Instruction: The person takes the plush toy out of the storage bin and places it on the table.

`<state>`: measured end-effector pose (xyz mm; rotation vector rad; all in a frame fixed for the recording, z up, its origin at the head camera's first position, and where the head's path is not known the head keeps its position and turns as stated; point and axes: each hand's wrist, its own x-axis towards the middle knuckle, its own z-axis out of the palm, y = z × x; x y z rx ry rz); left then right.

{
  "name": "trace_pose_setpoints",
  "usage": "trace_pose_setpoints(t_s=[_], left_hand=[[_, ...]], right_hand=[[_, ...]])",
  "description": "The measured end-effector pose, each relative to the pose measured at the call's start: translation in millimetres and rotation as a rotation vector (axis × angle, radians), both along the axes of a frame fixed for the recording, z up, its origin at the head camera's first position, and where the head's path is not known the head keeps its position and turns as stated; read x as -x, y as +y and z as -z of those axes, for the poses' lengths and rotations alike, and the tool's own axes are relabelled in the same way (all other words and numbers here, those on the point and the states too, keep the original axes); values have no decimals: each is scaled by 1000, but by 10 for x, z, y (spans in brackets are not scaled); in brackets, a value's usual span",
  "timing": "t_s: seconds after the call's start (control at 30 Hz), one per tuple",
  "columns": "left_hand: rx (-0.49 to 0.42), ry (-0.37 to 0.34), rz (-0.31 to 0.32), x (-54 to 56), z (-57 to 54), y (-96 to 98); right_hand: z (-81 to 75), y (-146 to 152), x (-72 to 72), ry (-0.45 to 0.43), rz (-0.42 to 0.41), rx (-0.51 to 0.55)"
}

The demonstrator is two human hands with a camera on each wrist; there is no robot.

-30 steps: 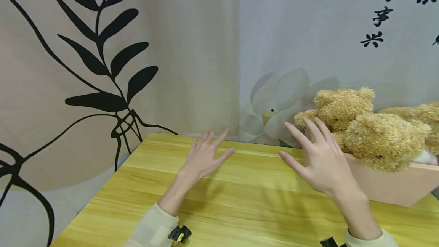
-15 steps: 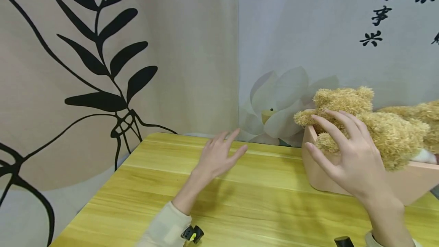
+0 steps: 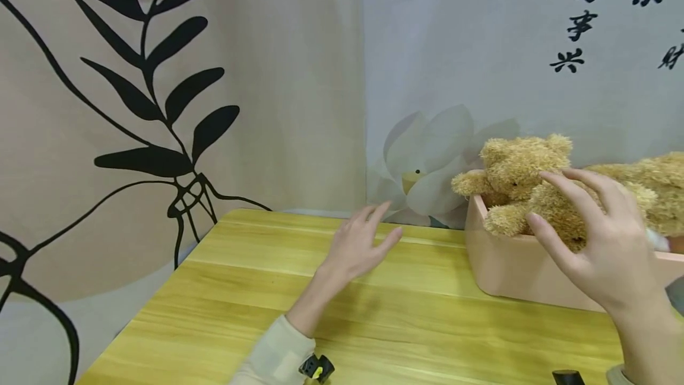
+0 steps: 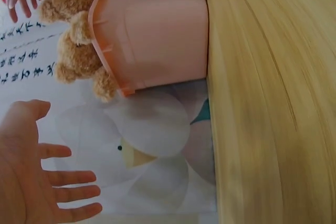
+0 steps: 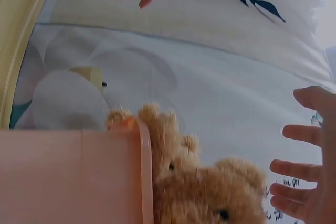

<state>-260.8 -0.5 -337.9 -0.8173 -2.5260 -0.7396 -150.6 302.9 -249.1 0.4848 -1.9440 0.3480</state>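
Note:
Several fluffy tan teddy bears point(image 3: 526, 162) lie in a pink bin point(image 3: 526, 269) at the right of the table, their heads and limbs above its rim. My right hand point(image 3: 614, 236) hovers in front of the bin, fingers spread and slightly bent, hiding part of the front bear; in the right wrist view that hand point(image 5: 310, 161) is apart from the bears. Over the table's middle my left hand point(image 3: 358, 242) is held with fingers extended and holds nothing. The left wrist view shows the left hand point(image 4: 31, 171) away from the bin.
The wooden table point(image 3: 256, 290) has a left edge and a back edge against a hanging cloth point(image 3: 299, 88) printed with leaves, a flower and characters. Black wrist cameras point(image 3: 317, 367) sit at both sleeves.
My right hand has moved right, from the bin's left end to the front of the bears. My left hand has shifted right over the table. The view has turned slightly right.

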Motion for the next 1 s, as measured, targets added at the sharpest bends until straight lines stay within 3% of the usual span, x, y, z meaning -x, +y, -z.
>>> trace_pose_setpoints(t_s=[0.27,0.4,0.67,0.77,0.93,1.0], left_hand=[[-34,-22,32,-32,-11,142],[-47,-25,41,-53,-31,214],[-84,-74,60,-86,-78,347],[-97,-87,69,-90,-85,386],[-119,-102,86,-97,-91,435],[-127,-108,90,-98,-91,450]], right_hand=[[47,361,10,28,83,51],[126,617,62,52,75,88],[320,1055,104,-34,-12,222],[391,1156,82,-103,-30,281],[560,1293,72,-165,50,370],[747,1536,187,-179,40,393]])
